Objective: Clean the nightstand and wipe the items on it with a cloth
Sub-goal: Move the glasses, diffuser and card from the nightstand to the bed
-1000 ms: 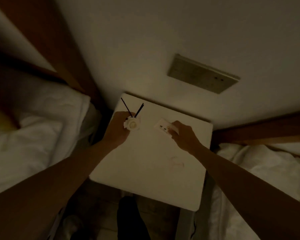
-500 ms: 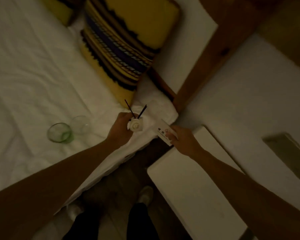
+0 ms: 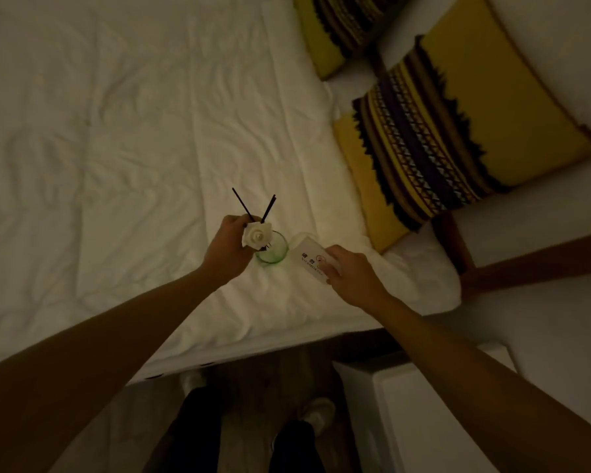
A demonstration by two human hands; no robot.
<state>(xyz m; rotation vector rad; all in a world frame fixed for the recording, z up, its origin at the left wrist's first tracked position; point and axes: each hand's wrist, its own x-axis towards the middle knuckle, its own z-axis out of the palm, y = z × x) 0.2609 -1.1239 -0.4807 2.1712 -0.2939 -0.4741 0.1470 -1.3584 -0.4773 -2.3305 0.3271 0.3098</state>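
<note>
White nightstand (image 3: 423,414) stands beside the bed (image 3: 116,131). Left hand (image 3: 227,249) grips a white rose diffuser with black sticks (image 3: 257,235); right hand (image 3: 350,273) pinches a white printed card (image 3: 311,261).

Open white bedsheet (image 3: 116,131) leftward; striped cushions (image 3: 458,124) crowding the right.

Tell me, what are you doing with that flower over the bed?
A person is clearing things off the nightstand onto the bed. The left hand holds a white rose with black sticks just above a green glass that sits on the sheet. The right hand holds a small white card with printing on it, also over the bed. No cloth is in sight, so the wiping hasn't started.
</note>
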